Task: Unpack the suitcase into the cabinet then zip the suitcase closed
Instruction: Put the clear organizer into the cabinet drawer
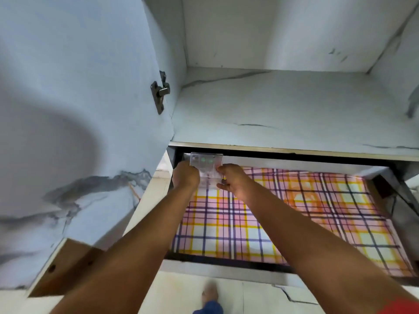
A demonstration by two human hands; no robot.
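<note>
- both arms reach forward into an open drawer (226, 271) of the cabinet (283, 105), which is pulled out toward the viewer under a marble-look shelf.
- the two hands meet at the far left corner of the drawer, on a small clear case (205, 165).
- left hand (186, 176): fingers curled, gripping the left edge of the case; the fingertips are hidden behind the hand.
- right hand (231, 180): thumb and fingers pinch the right edge of the case, fingers close together.
- the case stands nearly upright between the hands, its top near the drawer's far wall; small greenish shapes show through the plastic, too blurred to name.
- whether the case's bottom touches the drawer floor cannot be told.
- the drawer floor is lined with a plaid sheet (283, 214) in pink, yellow and purple, lying flat and filling the drawer.
- the shelf above the drawer is white with grey veins, walled on the left, far and right sides.
- the cabinet door (68, 109) hangs open at left, held by a dark metal hinge (160, 92); its bare wooden bottom edge shows near left.
- a foot (209, 293) on the pale floor shows below the drawer front, with blue cloth just under it.
- a red sleeve (399, 305) edges the near right corner.
- the suitcase is out of view.
</note>
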